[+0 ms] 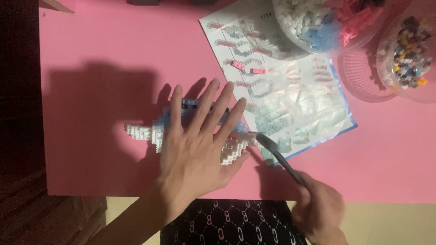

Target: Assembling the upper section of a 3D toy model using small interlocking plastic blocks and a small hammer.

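Note:
My left hand (197,143) lies flat, fingers spread, on a small brick model (143,131) of white and light blue bricks that rests on the pink table (100,45). My right hand (320,213) is at the table's near edge, closed around the handle of a dark grey tool (277,154). The tool's tip touches the right end of the model, beside its white part (234,149). Much of the model is hidden under my left palm.
A printed instruction sheet (290,95) lies right of the model. A clear tub (318,22) of white, blue and pink bricks stands at the back right, and a clear bowl (408,54) of mixed coloured pieces beside it. Dark patterned fabric (231,222) lies below the table edge.

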